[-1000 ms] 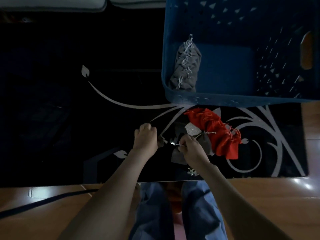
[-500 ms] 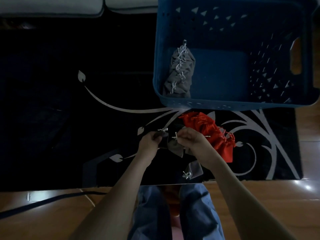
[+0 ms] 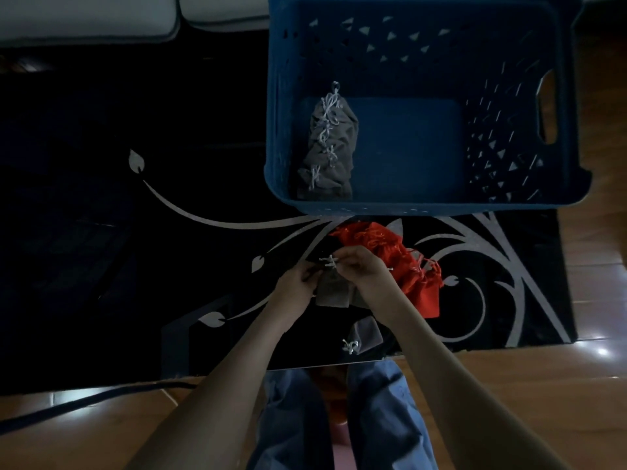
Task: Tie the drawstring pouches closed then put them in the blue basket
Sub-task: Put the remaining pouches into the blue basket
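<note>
Left hand (image 3: 298,283) with fingers curled, pinching the gathered neck of a grey pouch (image 3: 334,293) from the left. Right hand (image 3: 364,269) curled the same way, pinching the white drawstring (image 3: 330,261) at that pouch's mouth from the right. Both hands close together over a black surface with silver swirls (image 3: 203,218), the pouch body hanging toward the near side between the wrists. Just right of the right hand and partly behind it, a heap of red pouches (image 3: 420,293) with thin cords trailing. Nearer, beside the right forearm, a second grey pouch (image 3: 368,332) lying flat by the near edge, its white cord (image 3: 351,346) bunched at the near-left end. Farther off and to the right, the blue basket (image 3: 424,206) on the same surface, its near wall just beyond the red heap. Inside, along the left wall, a row of grey pouches (image 3: 330,147) running near to far, pale cords showing on top. At the near edge, legs in jeans (image 3: 295,418) on a wooden floor (image 3: 509,385), a dark cable (image 3: 68,405) at near left, pale cushions (image 3: 84,15) at far left.
</note>
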Demonstrator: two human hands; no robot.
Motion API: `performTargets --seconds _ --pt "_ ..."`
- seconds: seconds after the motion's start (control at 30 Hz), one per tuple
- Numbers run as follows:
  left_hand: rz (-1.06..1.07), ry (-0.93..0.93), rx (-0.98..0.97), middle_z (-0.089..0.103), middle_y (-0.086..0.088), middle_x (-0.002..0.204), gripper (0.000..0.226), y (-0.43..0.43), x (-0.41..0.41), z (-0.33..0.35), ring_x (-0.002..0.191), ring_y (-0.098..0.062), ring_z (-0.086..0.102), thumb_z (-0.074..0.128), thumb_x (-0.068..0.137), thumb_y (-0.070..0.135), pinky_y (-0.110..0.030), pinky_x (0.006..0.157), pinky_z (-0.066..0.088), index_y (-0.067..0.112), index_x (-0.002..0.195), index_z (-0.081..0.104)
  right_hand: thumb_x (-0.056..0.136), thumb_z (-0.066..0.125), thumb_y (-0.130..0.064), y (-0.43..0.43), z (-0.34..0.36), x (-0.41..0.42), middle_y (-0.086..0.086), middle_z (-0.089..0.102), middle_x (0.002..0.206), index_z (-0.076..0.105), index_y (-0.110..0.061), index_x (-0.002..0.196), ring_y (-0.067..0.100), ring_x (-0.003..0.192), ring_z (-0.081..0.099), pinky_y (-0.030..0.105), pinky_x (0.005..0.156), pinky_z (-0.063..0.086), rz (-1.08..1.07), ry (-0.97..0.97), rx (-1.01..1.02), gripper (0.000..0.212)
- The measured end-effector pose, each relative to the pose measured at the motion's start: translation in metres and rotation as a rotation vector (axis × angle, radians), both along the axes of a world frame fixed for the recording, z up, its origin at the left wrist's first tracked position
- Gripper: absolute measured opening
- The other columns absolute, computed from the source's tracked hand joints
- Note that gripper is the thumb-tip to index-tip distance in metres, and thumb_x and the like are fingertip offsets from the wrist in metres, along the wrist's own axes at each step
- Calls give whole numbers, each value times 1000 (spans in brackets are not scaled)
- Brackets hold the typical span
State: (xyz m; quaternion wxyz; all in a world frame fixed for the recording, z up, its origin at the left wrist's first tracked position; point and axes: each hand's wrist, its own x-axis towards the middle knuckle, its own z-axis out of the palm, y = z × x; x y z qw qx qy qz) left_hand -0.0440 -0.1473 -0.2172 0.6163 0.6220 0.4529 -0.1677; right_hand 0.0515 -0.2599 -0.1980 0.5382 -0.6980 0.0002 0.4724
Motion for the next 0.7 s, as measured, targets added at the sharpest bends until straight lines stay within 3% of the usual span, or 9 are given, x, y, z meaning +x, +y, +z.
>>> performTargets --seconds 0.17,0.23,0.3,0.43,0.53,0.6,0.7 --pt "328 29 -378 63 -13 101 27 -14 5 -1 97 -25 61 36 103 13 -36 87 51 0 117 55 89 57 0 -3 -16 -4 -5 60 83 61 -16 94 8 79 59 24 73 48 -69 -117 -156 18" --pt "431 20 -458 66 -12 98 30 -19 4 -1 94 -23 63 33 104 18 -37 87 50 3 106 59 90 56 -4 -4 -20 -10 -7 61 87 61 -21 94 14 87 61 33 80 52 -54 -126 -186 18" --pt "436 -22 -515 71 -8 93 33 -22 2 -1 92 -20 67 33 104 23 -34 86 51 10 99 63 90 56 -4 -4 -21 -14 -7 62 89 61 -22 93 16 92 61 34 84 52 -37 -166 -217 19" --pt "255 -38 -352 68 -18 104 17 -32 -1 -7 99 -28 66 46 99 11 -42 96 50 6 103 61 90 56 -5 -9 -18 -16 -9 64 87 63 -23 94 15 90 62 32 82 52 -45 -233 -281 20" --pt "275 19 -217 66 -15 97 13 -33 -1 -13 87 -22 67 47 98 7 -30 80 56 7 98 60 90 54 -9 -18 -14 -18 -5 65 85 63 -20 92 19 85 64 40 78 55 -95 -294 -380 14" --pt "304 20 -169 65 -9 93 12 -31 -2 -13 80 -15 66 48 98 8 -18 66 55 8 95 60 90 51 -14 -26 -10 -21 0 64 92 62 -16 94 20 85 61 37 74 52 41 -438 -497 11" --pt "317 36 -80 65 -14 98 11 -29 -8 -20 84 -21 67 51 97 12 -21 69 55 6 96 60 92 48 -19 -35 -11 -29 3 62 101 57 -12 101 18 81 56 29 63 41 219 -559 -562 14"
